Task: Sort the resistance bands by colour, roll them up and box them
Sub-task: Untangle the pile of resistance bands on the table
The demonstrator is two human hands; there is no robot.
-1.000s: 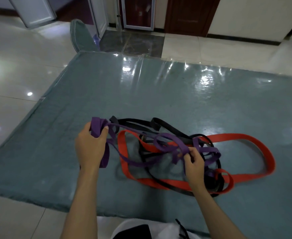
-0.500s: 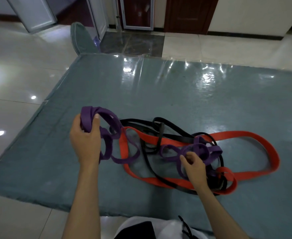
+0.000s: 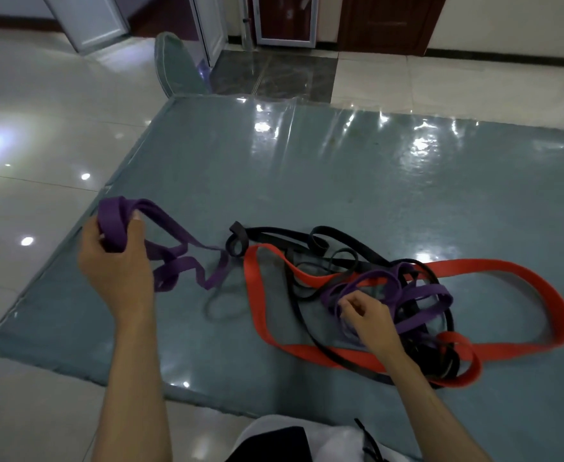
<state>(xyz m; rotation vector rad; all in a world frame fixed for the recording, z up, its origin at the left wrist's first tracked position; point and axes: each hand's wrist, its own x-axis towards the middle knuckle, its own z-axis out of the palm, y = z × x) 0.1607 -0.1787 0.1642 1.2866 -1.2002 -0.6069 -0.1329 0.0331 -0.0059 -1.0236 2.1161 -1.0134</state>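
Note:
My left hand [image 3: 117, 271] grips a bunch of purple band [image 3: 187, 265] raised over the table's left edge; its loops trail down toward the heap. A tangle lies on the grey-green table [image 3: 340, 168]: a wide red band [image 3: 520, 281], thin black bands [image 3: 334, 245] and more purple band [image 3: 420, 295] wound among them. My right hand [image 3: 364, 315] rests on the heap and pinches a purple loop between thumb and fingers. No box is in view.
The table's left edge [image 3: 57, 261] and near edge drop to a shiny tiled floor [image 3: 23, 111]. A green chair back [image 3: 177, 68] stands at the far left corner. Doors line the back wall. The table's far half holds nothing.
My left hand has pulled its bunch of purple band out to the left, away from the red and black bands. My right hand stays on the heap, holding purple loops there.

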